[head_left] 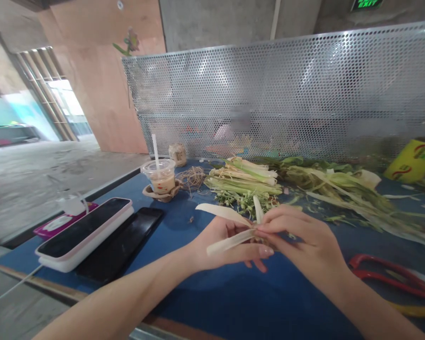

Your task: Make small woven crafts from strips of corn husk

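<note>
Over the blue bench (205,307), the left hand (226,245) and the right hand (304,241) meet, each grip pinching pale leaf strips (230,241) where they cross, held just above the surface. The folding looks barely begun (only a few strips cross so far). A trimmed bundle of stalks (244,179) lies behind, apparently unused, with loose green leaves (340,189) to the right. Red scissors (386,276) rest near the right wrist.

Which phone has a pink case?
The raised phone, nearest the table's left edge, has a pink-and-white case. The other phone lies flat beside it, plain black, closer to the left hand.
</note>
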